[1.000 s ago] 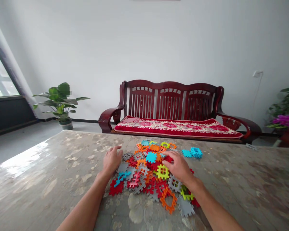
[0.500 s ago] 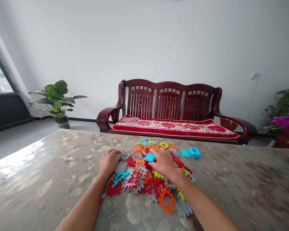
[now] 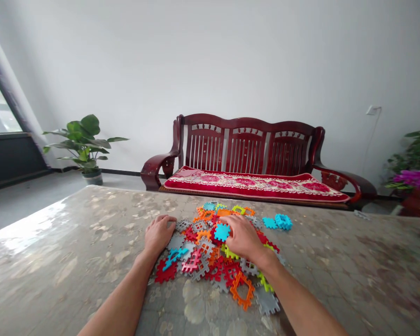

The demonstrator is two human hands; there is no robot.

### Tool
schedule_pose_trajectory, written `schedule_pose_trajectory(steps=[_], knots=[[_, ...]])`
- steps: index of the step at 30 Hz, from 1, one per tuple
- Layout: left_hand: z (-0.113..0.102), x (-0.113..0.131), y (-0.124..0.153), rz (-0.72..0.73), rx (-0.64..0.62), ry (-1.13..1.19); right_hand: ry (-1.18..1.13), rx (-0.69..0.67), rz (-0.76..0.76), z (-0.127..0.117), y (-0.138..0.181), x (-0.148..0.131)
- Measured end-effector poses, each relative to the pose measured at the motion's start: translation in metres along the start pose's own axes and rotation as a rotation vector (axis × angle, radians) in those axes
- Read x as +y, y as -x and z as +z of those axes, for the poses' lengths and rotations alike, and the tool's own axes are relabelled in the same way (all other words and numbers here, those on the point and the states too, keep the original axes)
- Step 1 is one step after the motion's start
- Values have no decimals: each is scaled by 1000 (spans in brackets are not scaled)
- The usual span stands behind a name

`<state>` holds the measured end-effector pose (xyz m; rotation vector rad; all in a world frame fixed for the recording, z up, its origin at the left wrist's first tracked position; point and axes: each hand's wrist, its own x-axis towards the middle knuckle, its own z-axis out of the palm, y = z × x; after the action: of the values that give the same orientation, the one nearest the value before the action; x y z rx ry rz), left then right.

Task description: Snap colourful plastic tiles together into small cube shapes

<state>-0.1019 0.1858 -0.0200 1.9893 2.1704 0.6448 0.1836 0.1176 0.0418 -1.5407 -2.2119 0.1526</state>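
A blue square interlocking tile [image 3: 222,232] with notched edges is pinched in my right hand [image 3: 244,237], just above the middle of a loose pile. Grey, red, orange, lime and blue notched tiles make up that pile, some solid and some with window-like openings. Resting on the table, my left hand [image 3: 160,233] lies at the pile's left edge with its fingers loosely stretched, near a grey window tile [image 3: 184,225]. In front of it are a blue openwork tile [image 3: 175,257] and a red tile [image 3: 165,271]. An orange frame tile [image 3: 242,290] lies at the near edge.
Right of the pile, several blue tiles [image 3: 283,222] sit stacked beside a flat one. A patterned table cover [image 3: 108,261] spreads beneath everything. Beyond the table stands a dark red wooden bench [image 3: 247,149]. A potted plant [image 3: 87,144] is at the left, purple flowers [image 3: 418,177] at the right.
My right hand has moved slightly right and tipped the blue tile, so its full square face now shows. My left hand has stayed nearly still.
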Motion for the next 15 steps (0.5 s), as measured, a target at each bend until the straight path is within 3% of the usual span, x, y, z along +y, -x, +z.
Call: schedule_pose_trajectory(steps=[10,15], knots=[[-1,0,0,9,8,-5,209,-82,52,6,1,-21],[-1,0,0,12,17,-3,61,-49,51,1,-3,-8]])
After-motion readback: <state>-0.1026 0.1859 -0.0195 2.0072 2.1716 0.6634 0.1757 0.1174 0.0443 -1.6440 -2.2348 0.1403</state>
